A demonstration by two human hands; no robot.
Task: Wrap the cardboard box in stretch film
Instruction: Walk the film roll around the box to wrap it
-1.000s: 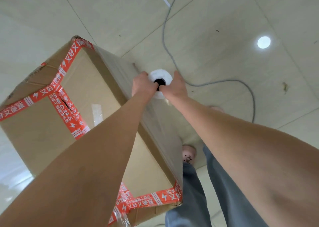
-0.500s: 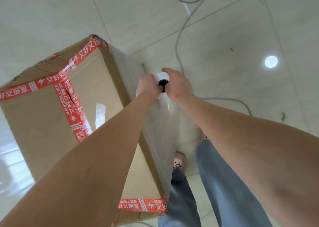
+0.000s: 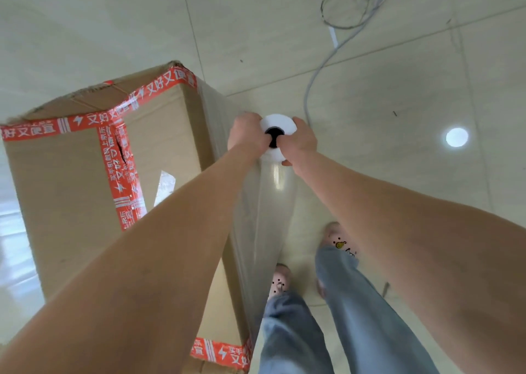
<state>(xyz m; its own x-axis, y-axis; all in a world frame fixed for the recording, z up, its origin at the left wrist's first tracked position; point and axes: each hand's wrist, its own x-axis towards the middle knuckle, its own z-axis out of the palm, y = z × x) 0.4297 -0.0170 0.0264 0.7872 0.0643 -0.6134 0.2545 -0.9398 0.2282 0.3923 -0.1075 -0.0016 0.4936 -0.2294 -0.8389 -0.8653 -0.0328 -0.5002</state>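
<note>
Cardboard box point(image 3: 71, 191) stands tall on the pale tiled floor point(image 3: 370, 117), sealed along its edges with red printed tape point(image 3: 119, 174) that runs across the top and down the middle seam, where the cardboard is torn a little. Clear film already clings to the side of the box facing my legs, and a sheet of it stretches from that side to the roll of stretch film point(image 3: 277, 137) just beside the box's upper corner. I hold the roll upright, its white end and dark core facing me. My left hand point(image 3: 247, 134) is curled around the roll on the box side, and my right hand point(image 3: 300, 143) is clamped on the other side with the thumb across the core hole. Both my forearms are bare.

Beside the box, my feet in light slippers point(image 3: 337, 241) and blue jeans point(image 3: 355, 302) stand on the tiles. Beyond the box, a grey cable point(image 3: 311, 89) snakes over the floor from a loose coil. Well away from the box, a round bright reflection of a lamp point(image 3: 456, 137) shines on the glossy tile. Thin grout lines cross the floor.
</note>
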